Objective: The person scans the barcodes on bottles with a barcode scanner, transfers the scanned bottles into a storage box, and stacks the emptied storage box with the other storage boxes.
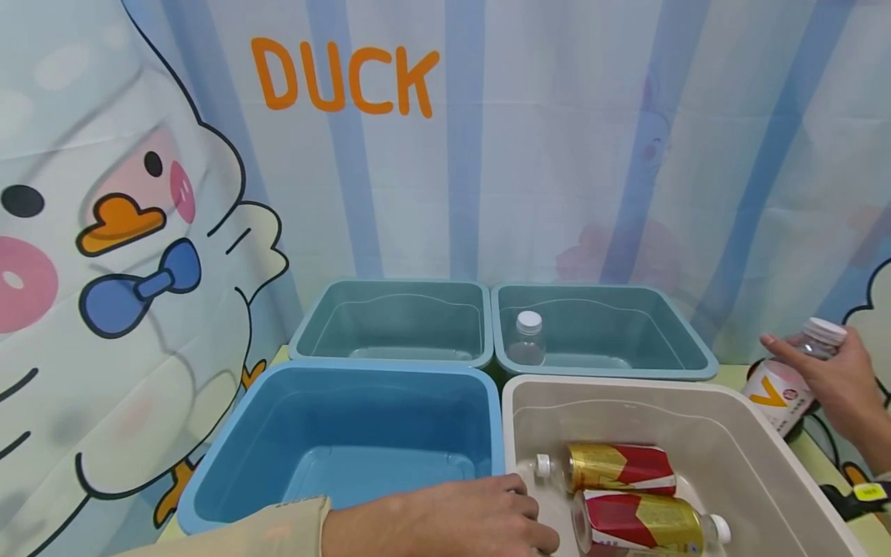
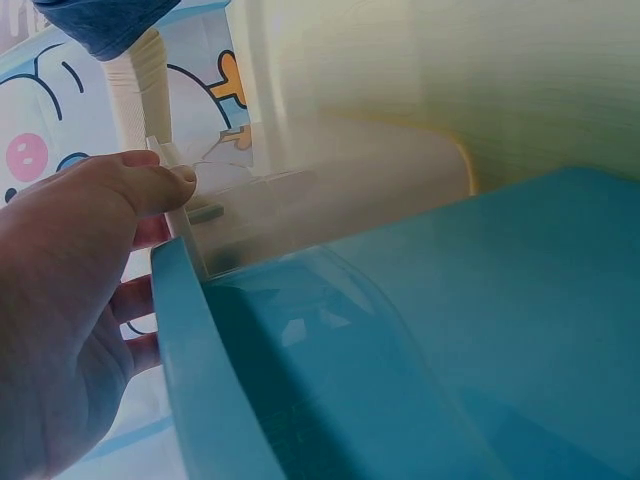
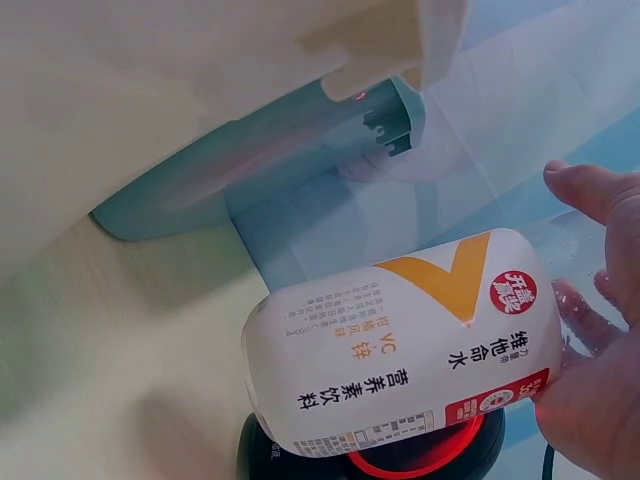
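My right hand grips a clear plastic drink bottle round its upper part, beyond the beige bin's right edge. Its white cap is on, and the white label with an orange V faces up in the right wrist view, where the bottle lies tilted. My left hand hangs loosely curled over the rims where the blue bin and the beige bin meet. No object shows in it. Inside the beige bin lie gold-and-red labelled bottles, with another white-capped bottle partly hidden.
Two teal bins stand behind: the left one, and the right one holding an upright white-capped clear bottle. A black device with a red ring sits under the held bottle. A printed duck curtain hangs behind.
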A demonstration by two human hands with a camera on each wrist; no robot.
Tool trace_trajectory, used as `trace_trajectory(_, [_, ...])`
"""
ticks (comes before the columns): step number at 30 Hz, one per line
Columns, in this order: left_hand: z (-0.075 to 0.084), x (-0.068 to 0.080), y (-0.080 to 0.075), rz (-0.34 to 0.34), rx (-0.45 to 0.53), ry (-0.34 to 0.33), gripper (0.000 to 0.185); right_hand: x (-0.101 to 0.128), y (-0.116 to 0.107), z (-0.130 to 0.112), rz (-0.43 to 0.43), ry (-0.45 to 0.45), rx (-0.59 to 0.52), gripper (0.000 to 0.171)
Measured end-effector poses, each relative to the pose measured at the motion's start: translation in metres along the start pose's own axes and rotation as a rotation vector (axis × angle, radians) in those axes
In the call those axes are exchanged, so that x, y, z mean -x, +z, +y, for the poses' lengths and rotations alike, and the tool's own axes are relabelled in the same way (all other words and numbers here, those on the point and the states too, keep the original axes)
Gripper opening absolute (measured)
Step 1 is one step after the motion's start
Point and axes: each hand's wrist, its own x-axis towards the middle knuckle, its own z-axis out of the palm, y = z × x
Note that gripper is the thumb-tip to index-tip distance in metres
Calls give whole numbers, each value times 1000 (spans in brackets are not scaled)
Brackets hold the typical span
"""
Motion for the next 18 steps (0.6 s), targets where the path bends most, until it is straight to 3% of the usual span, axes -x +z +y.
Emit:
trace_trajectory(12, [1,0,0,7,3,-8,50,0,-4,-3,-13,23,8,77])
trace_trajectory(18, [1,0,0,11,-3,-4,49,-1,-8,-4,-29,-7,-11,72])
